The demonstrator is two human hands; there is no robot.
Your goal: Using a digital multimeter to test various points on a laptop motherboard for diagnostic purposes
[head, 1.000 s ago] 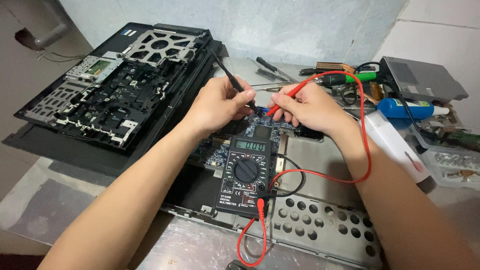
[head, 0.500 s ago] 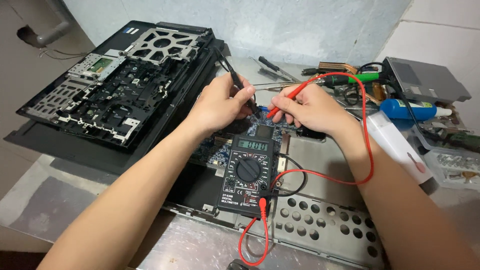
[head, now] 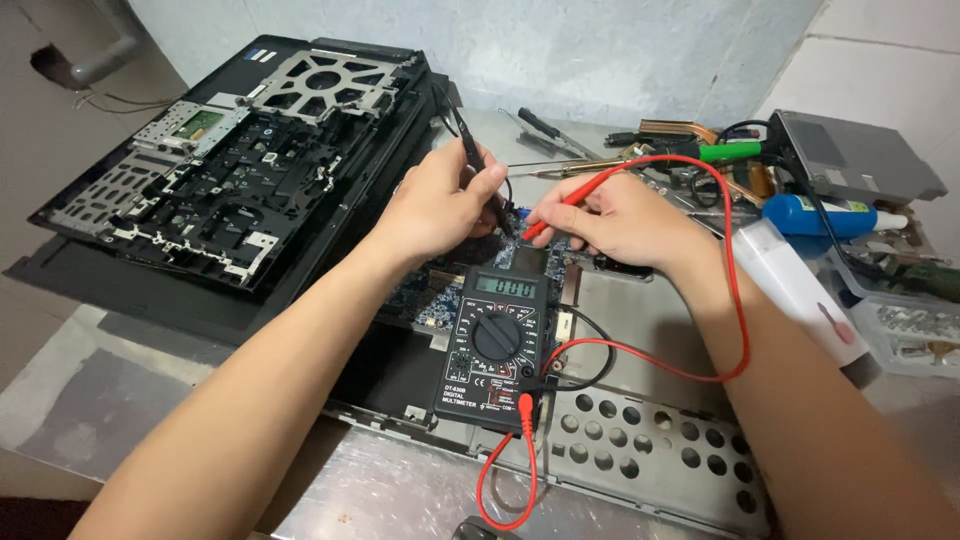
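Note:
My left hand (head: 440, 205) grips a black test probe (head: 470, 150), its tip pointing down at a blue circuit board (head: 430, 295). My right hand (head: 625, 222) pinches a red test probe (head: 560, 205), tip angled toward the same spot on the board between my hands. A black multimeter (head: 495, 345) with a rotary dial lies on the board just below both hands. A red lead (head: 735, 300) loops from the red probe round my right wrist to the meter's bottom edge.
An opened black laptop chassis (head: 230, 180) leans at the left. Screwdrivers (head: 545, 125), a green-handled tool (head: 725, 152), a blue tube (head: 810, 215), a grey drive (head: 855, 160) and a clear parts box (head: 915, 330) crowd the back right. A perforated metal plate (head: 650, 455) lies in front.
Both hands hold nearly the same pose with the probes on the board. The view has shifted slightly.

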